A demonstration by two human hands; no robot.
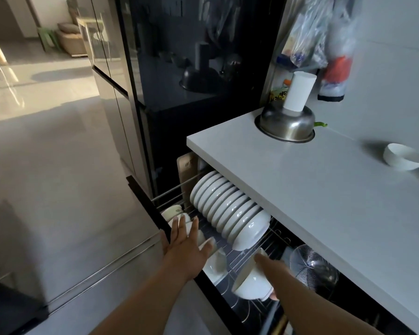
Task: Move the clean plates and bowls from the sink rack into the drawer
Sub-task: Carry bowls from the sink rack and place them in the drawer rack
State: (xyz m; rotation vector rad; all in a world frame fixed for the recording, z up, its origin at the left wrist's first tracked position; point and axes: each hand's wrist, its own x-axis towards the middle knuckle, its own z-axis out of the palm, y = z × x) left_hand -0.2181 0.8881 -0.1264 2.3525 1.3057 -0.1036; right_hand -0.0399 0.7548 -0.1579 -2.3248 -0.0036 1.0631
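The pull-out drawer (228,308) under the counter stands open, its wire rack showing. A row of several white plates (230,209) stands on edge in it. My right hand (272,269) grips a white bowl (250,284), tilted on its side just above the rack's near part. My left hand (183,243) hovers flat with fingers spread over small white bowls (215,262) at the drawer's front edge, and I cannot tell whether it touches them. Another white bowl (404,159) sits on the counter at the far right.
A grey countertop (324,201) overhangs the drawer and carries an upturned steel bowl (286,124) with a white cylinder (299,91) on it. A wire strainer (312,267) lies in the drawer's right part. A dark glass cabinet (191,68) stands behind. Plastic bags (324,32) hang on the wall.
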